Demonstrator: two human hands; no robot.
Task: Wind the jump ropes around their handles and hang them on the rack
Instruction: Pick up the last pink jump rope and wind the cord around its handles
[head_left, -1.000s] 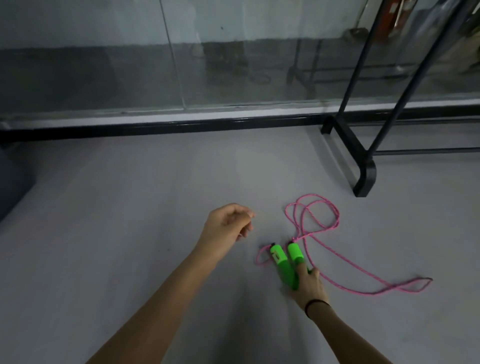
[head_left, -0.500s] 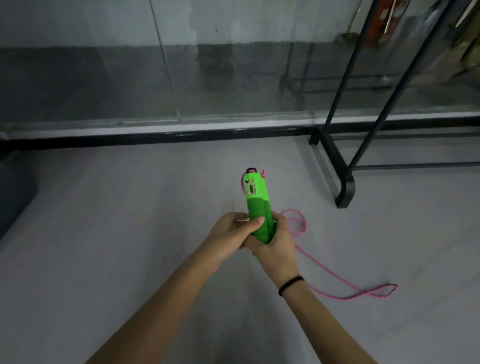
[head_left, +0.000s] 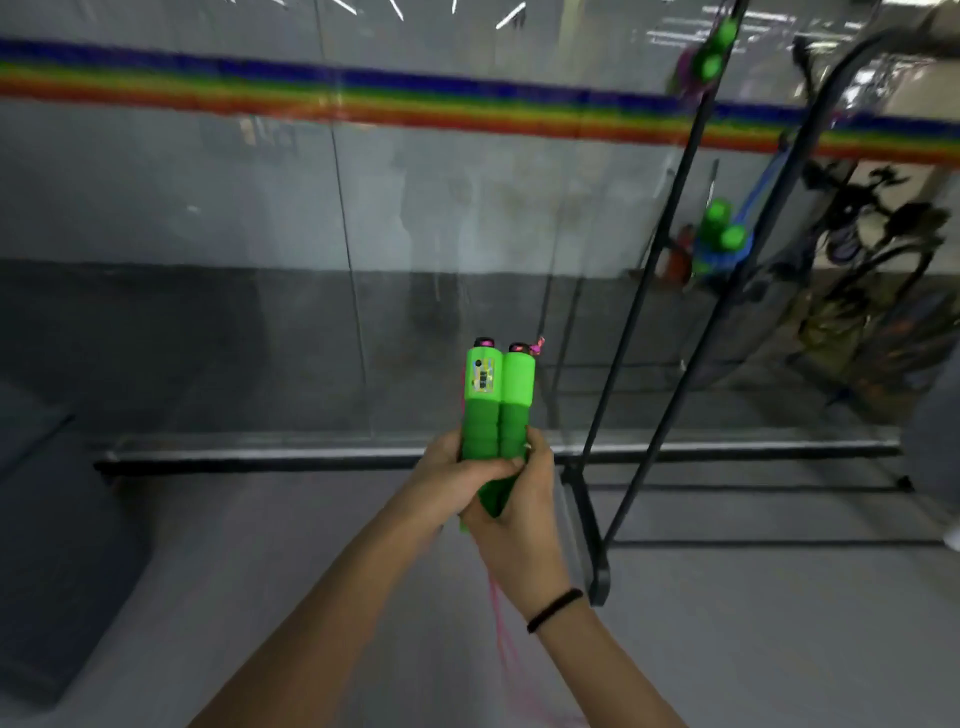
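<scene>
Together, left hand (head_left: 457, 478) and right hand (head_left: 519, 514) clamped around upright green handles (head_left: 498, 400).

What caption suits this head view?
Both hands grip paired green handles upright, pink rope dangling, beside the black rack.

Matt green foam-like handles (head_left: 500, 415), thin braided pink rope (head_left: 501, 639), smooth black metal rack (head_left: 644, 291), glossy glass wall (head_left: 260, 234)

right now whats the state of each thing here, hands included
green handles: upright, side by side, gripped at their lower ends
pink rope: unwound, hanging below the hands
left hand: closed on the handles
right hand: closed on the handles
rack: standing, wound ropes already hung on it
</scene>
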